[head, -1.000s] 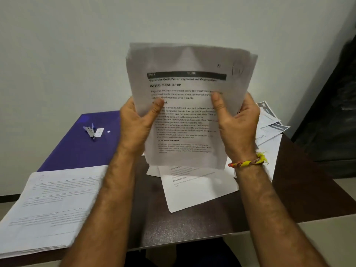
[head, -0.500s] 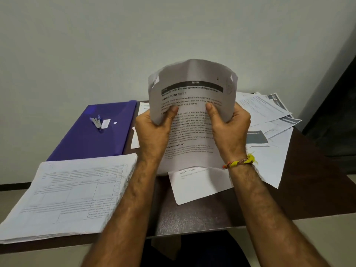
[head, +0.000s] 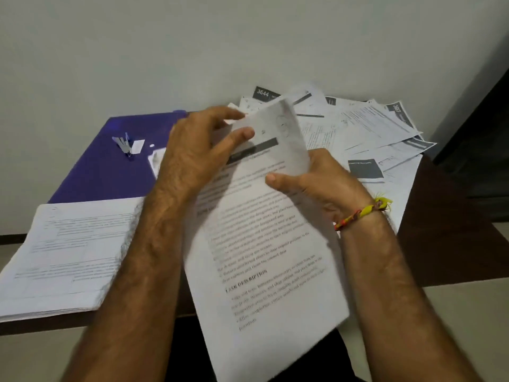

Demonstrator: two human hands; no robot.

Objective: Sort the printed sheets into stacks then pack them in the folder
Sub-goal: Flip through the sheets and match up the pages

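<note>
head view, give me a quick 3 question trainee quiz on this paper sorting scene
1. True or false: the purple plastic folder lies closed on the dark brown table, at the left.
2. Which hand wears the yellow and red thread wristband?
A. left
B. right
3. Fill in: the neat stack of white printed sheets lies at the table's near-left corner, while the loose printed sheets are scattered at the far ____.

Key
1. True.
2. B: the right hand; both it and the left hand grip the held bundle of printed sheets.
3. right.
</note>
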